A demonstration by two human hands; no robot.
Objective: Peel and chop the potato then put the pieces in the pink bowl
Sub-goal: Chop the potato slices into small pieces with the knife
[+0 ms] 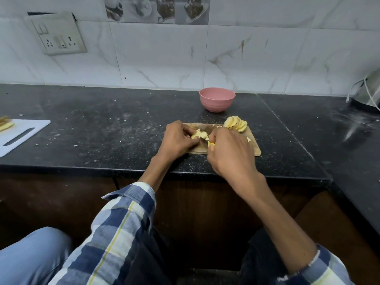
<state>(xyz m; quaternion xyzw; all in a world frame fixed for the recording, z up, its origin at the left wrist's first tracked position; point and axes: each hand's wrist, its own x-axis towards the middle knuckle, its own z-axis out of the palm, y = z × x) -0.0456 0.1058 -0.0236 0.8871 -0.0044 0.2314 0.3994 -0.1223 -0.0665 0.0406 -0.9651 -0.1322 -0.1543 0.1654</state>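
On a small wooden cutting board (pixel 254 150) my left hand (pixel 177 140) holds down pale potato pieces (pixel 198 134) with curled fingers. My right hand (pixel 228 151) grips a knife with a yellow handle (pixel 211 143); its dark blade (pixel 203 141) lies against those pieces. A fanned row of potato slices (pixel 235 124) leans at the board's far right corner. Behind the board stands the pink bowl (pixel 217 99), upright; its inside is hidden from this angle.
The black granite counter (pixel 113 128) is speckled with crumbs. A white plastic cutting board (pixel 22 134) with pale food strips (pixel 5 125) lies at the left edge. A steel appliance with a white cord (pixel 366 93) sits at far right. The tiled wall carries a socket panel (pixel 57 33).
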